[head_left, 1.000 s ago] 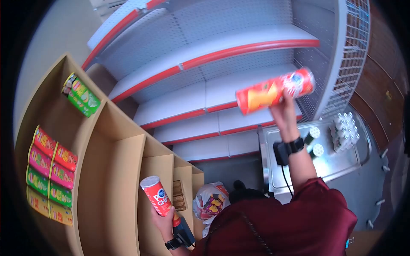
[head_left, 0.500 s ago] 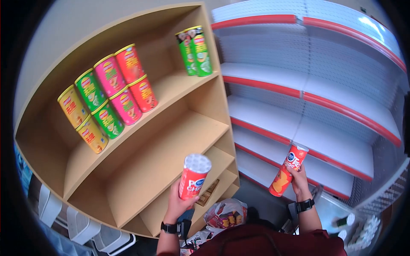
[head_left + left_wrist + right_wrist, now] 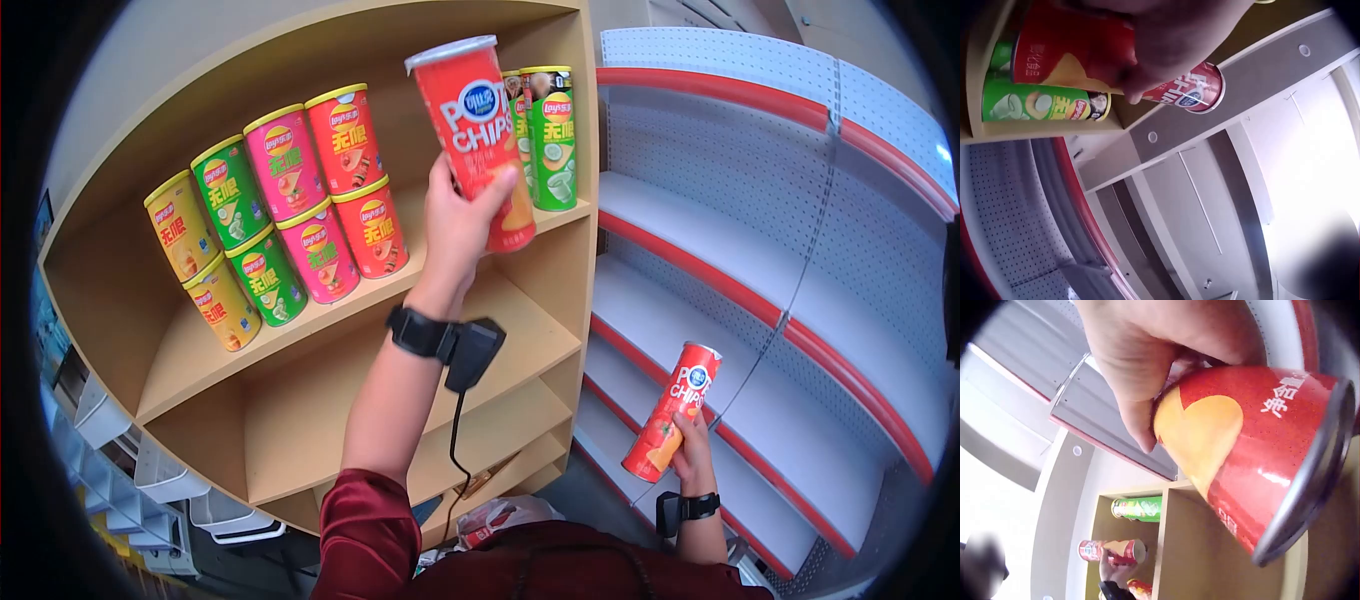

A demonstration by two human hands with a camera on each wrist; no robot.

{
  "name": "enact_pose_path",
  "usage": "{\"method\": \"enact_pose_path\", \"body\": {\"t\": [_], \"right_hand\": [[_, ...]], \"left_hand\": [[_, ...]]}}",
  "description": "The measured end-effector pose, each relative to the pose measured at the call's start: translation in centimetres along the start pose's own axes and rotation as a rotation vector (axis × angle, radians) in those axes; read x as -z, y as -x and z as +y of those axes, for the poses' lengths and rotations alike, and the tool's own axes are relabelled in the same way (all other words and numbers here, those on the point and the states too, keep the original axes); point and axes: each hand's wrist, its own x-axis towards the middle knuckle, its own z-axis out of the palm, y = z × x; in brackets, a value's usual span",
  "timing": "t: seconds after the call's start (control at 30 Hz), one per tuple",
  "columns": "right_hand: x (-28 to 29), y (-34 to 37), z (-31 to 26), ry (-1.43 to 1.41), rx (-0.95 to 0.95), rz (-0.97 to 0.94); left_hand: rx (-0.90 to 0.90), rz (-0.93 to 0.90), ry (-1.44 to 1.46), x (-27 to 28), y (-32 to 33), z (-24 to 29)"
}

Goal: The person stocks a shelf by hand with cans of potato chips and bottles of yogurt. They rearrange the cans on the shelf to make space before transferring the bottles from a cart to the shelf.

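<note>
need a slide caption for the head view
Left hand holding one red canister by a wooden shelf, right hand holding a second canister before white shelving.

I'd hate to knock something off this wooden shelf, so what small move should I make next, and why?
Probably raise the left grip slightly: in the head view, the base of its red can overlaps the front edge of the wooden shelf, so it could catch there. A gap shows between the stacked canisters and the tall green cans, though depth is hard to judge.
</note>
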Motion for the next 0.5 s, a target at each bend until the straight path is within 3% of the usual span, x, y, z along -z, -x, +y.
{"method": "enact_pose_path", "body": {"t": [0.17, 0.33, 0.5], "right_hand": [[-1.5, -2.8, -2.3, 0.054, 0.025, -0.036], [-1.9, -6.4, -3.1, 0.184, 0.062, -0.112], [-4.9, -9.1, -3.8, 0.163, 0.123, -0.216]], "left_hand": [[0.086, 0.093, -0.154, 1.0, -6.5, -4.9], [0.254, 0.074, -0.207, 1.9, -8.0, -8.1], [0.213, 0.152, -0.265, 1.6, -8.4, -9.0]]}}
